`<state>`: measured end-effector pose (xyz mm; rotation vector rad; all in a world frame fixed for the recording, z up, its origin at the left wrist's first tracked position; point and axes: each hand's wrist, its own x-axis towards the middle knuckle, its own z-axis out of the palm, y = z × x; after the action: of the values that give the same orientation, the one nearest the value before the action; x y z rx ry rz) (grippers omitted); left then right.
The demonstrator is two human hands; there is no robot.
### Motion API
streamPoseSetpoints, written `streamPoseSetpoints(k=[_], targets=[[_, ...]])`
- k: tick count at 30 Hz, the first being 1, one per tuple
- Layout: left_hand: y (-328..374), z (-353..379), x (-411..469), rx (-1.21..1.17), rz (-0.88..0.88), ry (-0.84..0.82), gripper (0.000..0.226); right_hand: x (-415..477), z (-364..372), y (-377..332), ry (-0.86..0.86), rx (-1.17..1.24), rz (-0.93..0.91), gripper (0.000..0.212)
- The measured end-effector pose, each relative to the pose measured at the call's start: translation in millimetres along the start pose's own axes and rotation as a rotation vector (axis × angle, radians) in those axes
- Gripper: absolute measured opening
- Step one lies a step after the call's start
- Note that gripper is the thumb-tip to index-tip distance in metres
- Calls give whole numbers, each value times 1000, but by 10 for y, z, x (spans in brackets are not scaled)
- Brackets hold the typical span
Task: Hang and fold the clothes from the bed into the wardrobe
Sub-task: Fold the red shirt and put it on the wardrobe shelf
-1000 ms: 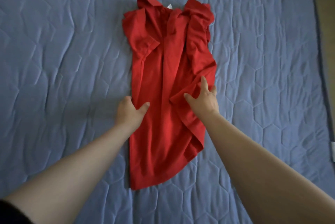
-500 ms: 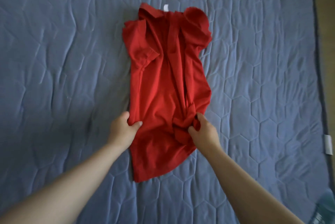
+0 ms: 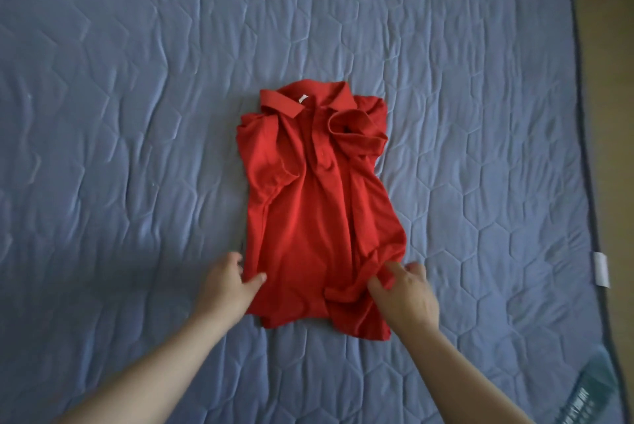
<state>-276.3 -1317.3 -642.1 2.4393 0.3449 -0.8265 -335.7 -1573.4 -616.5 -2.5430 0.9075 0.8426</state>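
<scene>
1. The bed (image 3: 137,114) fills almost the whole view. It is covered in a blue quilt stitched in hexagons, and its dark-piped edge runs down your right side.
2. A strip of pale floor (image 3: 610,114) shows beyond that edge.
3. The shirt (image 3: 315,217), a red polo, lies front up in the middle of the bed. Both sides and both sleeves are folded in, so it forms a narrow, wrinkled column. The hem is nearest you.
4. Your bare forearms reach in from the bottom corners toward the hem end.
5. Your right hand (image 3: 406,296) is at the shirt's right edge. Thumb and forefinger pinch a bunched fold of cloth, and the other fingers curl loosely beside it, slightly blurred.
6. Your left hand (image 3: 228,286) is at the left edge. The thumb lies on top of the cloth and the fingers curl at the edge, gripping it.
7. The collar (image 3: 284,104) lies at the far end.
8. What looks like a clear bottle (image 3: 590,392) sits blurred in the lower right corner.
9. A small white tag (image 3: 601,269) hangs at the bed's right edge.
</scene>
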Motion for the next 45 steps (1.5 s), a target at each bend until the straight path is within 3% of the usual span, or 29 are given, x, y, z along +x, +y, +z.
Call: streamPoseSetpoints(k=[2, 7, 10, 15, 17, 20, 24, 29, 33, 35, 38, 41, 43, 45], targets=[[159, -116, 187, -21, 92, 104, 53, 175, -139, -147, 99, 39, -101, 43], [547, -202, 733, -29, 311, 181, 61, 759, -394, -717, 152, 70, -379, 60], [728, -135, 1031, 34, 372, 211, 73, 1137, -464, -1047, 191, 98, -387, 76], [908, -31, 1439, 180, 311, 149, 95, 1681, -505, -1405, 241, -2, -387, 95], [919, -44, 1557, 189, 328, 139, 82, 1835, -479, -1455, 194, -46, -383, 80], [794, -118, 1665, 170, 447, 168, 39, 1858, -432, -1393, 198, -58, -369, 43], [546, -245, 1600, 83, 491, 102, 16, 1564, -284, -956, 189, -99, -368, 34], [277, -250, 1195, 44, 507, -1, 14, 1024, -87, -345, 142, -8, -308, 35], [130, -232, 931, 60, 469, -127, 15, 828, -84, -246, 100, 10, -207, 38], [169, -259, 895, 127, 433, -67, 25, 841, -149, -311, 144, -18, -167, 49], [387, -356, 999, 104, 453, 184, 45, 987, -344, -477, 356, -47, -107, 56], [640, -463, 1274, 50, 457, 347, 35, 1262, -546, -686, 501, -65, -139, 38], [804, -498, 1501, 59, 370, 341, 38, 1492, -623, -842, 464, -17, -177, 35], [932, -481, 1698, 56, 224, 233, 48, 1705, -665, -974, 324, 93, -163, 47]])
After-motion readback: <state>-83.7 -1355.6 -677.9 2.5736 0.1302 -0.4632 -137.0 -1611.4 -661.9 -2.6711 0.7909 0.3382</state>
